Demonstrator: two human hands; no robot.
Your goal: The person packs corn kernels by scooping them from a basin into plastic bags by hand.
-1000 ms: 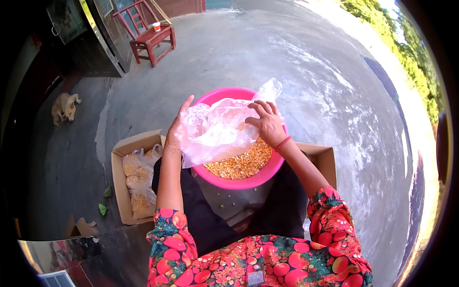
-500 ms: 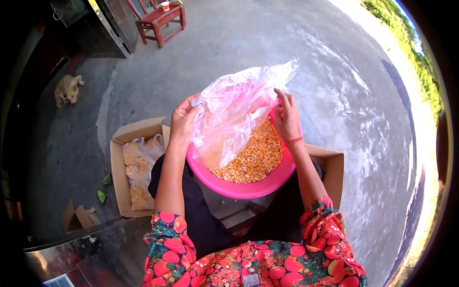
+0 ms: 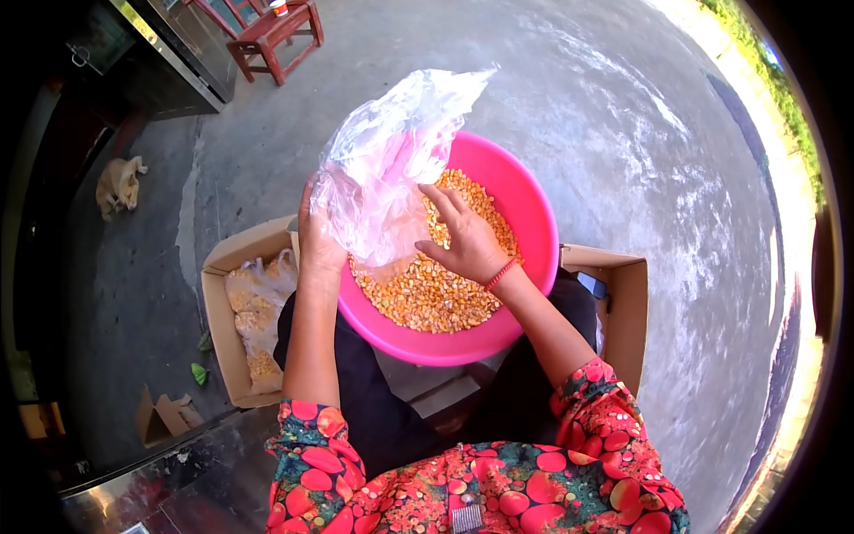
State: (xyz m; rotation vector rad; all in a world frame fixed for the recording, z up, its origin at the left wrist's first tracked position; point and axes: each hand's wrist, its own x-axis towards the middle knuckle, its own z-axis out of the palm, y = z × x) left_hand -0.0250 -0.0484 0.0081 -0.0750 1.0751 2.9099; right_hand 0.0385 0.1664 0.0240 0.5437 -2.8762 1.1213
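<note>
A clear plastic bag [image 3: 382,147] stands up crumpled over the left side of a pink basin [image 3: 530,214], its lower end by the corn kernels [image 3: 436,298] inside. My left hand [image 3: 318,233] grips the bag's left side, its fingertips partly hidden behind the plastic. Just right of the bag, my right hand [image 3: 470,242] is over the corn with fingers apart. Its fingertips are close to the plastic; whether they touch it I cannot tell. The basin rests between or on my legs.
At my left is a cardboard box [image 3: 221,307] with bagged corn. Another cardboard box [image 3: 630,307] stands to the right, with a dark blue item inside. A dog [image 3: 118,187] lies at the far left. A red chair [image 3: 271,36] bearing a cup stands ahead.
The bag has moved left in my left hand, uncovering more of the basin. My right hand has come off the bag's upper right edge and shifted left and down over the corn.
</note>
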